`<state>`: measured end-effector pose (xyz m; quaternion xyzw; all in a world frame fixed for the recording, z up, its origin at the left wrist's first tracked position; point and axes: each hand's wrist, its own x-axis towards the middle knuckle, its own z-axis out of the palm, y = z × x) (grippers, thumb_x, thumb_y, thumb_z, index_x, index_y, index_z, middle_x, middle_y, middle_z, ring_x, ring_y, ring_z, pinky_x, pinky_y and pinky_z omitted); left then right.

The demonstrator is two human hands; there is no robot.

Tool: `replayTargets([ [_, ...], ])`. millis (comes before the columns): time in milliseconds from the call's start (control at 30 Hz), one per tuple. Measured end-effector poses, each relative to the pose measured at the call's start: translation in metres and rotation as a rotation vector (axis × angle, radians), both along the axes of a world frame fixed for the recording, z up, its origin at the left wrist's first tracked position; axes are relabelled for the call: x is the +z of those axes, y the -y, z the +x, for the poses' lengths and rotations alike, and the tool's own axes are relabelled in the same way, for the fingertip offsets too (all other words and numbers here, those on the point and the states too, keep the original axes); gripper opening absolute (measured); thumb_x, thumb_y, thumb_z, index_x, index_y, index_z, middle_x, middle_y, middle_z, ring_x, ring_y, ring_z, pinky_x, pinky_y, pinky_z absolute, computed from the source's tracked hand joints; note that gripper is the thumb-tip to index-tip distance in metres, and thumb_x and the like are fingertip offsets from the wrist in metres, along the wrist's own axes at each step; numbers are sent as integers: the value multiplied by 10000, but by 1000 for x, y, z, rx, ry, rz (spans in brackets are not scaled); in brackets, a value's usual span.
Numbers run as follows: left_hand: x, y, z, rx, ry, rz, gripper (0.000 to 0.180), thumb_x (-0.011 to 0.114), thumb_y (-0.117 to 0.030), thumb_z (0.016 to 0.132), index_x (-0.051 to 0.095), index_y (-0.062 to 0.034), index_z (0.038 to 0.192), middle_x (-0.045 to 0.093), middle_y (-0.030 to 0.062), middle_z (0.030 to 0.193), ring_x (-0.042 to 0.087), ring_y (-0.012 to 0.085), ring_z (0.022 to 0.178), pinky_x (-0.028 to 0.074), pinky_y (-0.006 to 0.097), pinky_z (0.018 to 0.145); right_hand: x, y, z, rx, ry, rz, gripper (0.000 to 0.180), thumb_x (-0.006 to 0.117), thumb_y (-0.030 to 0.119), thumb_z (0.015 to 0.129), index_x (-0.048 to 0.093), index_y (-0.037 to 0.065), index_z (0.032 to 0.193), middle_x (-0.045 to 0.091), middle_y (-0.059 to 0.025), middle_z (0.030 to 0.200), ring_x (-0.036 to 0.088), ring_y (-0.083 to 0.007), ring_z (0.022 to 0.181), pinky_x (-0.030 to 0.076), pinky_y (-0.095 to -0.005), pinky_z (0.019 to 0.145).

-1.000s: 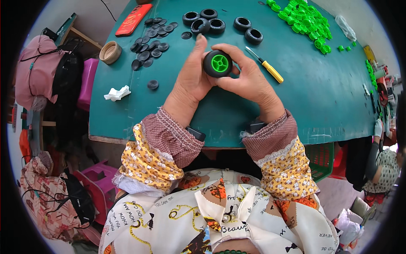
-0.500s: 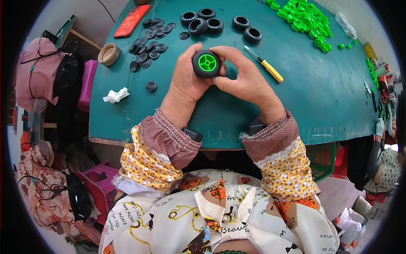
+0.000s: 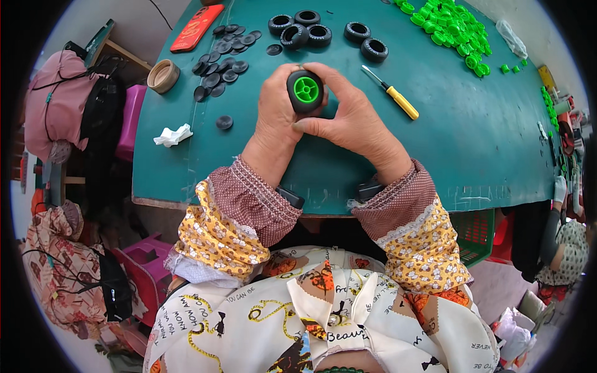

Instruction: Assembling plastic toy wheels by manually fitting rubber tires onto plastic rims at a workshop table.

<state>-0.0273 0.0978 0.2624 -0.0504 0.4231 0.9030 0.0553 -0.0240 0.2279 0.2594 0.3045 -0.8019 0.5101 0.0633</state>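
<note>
Between both hands, above the green table (image 3: 249,177), is a small black toy wheel (image 3: 306,91) with a bright green spoked hub facing up. My left hand (image 3: 274,99) wraps its left side. My right hand (image 3: 348,112) grips the far right side, its fingertips partly hidden behind the tyre and its thumb stretched below the wheel. Beyond the hands lie several loose black tyres (image 3: 319,35). Right of them rests a screwdriver (image 3: 398,99) with a yellow handle. Dark round discs (image 3: 231,76) are scattered to the left.
Green plastic hubs (image 3: 454,34) are heaped at the far right. A red phone (image 3: 196,28), a round tan container (image 3: 163,76) and a crumpled white tissue (image 3: 173,135) lie on the left. A green crate (image 3: 472,236) stands below the table's right edge. Another person's gloved hand (image 3: 559,188) shows far right.
The wheel has tilted a little in my hands. My right thumb has slid down and left, off the tyre's lower edge. The view has shifted slightly.
</note>
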Motion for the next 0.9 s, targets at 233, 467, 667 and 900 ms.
replayTargets([
  [233, 6, -9, 0, -215, 75, 161, 317, 389, -253, 885, 479, 38, 974, 565, 143, 843, 585, 224, 697, 513, 323, 582, 5, -14, -6, -8, -19, 1, 662, 731, 177, 595, 443, 51, 1178, 481, -149, 1131, 497, -292, 1005, 430, -331, 840],
  [467, -9, 1, -12, -245, 21, 221, 348, 372, -267, 881, 475, 57, 954, 569, 154, 789, 577, 245, 676, 507, 327, 586, 2, -12, -6, -126, -29, 55, 598, 712, 216, 628, 475, 44, 1150, 527, -112, 1083, 511, -230, 1000, 416, -335, 847],
  [667, -9, -2, -12, -51, 61, 129, 353, 400, -294, 890, 501, 43, 912, 578, 148, 806, 589, 238, 679, 520, 317, 583, 12, -15, -5, -1, 177, -54, 534, 723, 214, 671, 503, 51, 1129, 555, -61, 1052, 519, -161, 989, 405, -320, 866],
  [900, -10, 1, -7, -130, -50, -18, 426, 422, -375, 900, 513, 33, 980, 596, 129, 851, 616, 200, 735, 533, 259, 565, -4, -18, -16, -138, 331, -306, 319, 647, 141, 747, 564, 37, 1037, 610, -93, 864, 581, -134, 820, 470, -258, 729],
])
